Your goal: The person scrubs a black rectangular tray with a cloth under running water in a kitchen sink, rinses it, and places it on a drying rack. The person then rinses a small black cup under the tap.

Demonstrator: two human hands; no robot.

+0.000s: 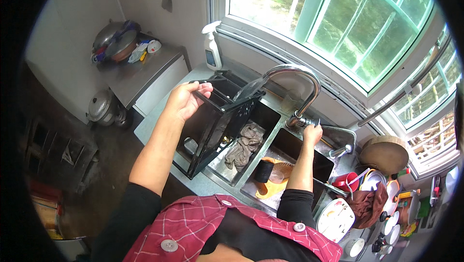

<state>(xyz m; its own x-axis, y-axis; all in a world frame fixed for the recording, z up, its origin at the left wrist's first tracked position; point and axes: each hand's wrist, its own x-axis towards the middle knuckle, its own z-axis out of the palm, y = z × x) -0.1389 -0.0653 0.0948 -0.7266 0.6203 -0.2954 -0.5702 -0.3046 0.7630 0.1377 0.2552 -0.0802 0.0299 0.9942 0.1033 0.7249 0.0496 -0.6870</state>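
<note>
My left hand (190,97) grips the top rim of a black plastic rack or crate (217,124), which stands tilted across the left basin of a double steel sink (239,187). Water runs from the curved chrome faucet (313,77) into the rack. At the faucet's base, my right hand (312,133) is closed on the lever, mostly hidden by the fingers. A crumpled grey-brown cloth (246,146) lies in the left basin. The right basin holds an orange plastic item (266,189), a black cup (264,170) and a clear cup (277,176).
A white spray bottle (212,53) stands at the back left, near the window. To the right are a round wooden board (384,154), a red mug (346,182), a brown cloth (369,204) and several dishes. A steel side table (145,70) holds pans at far left.
</note>
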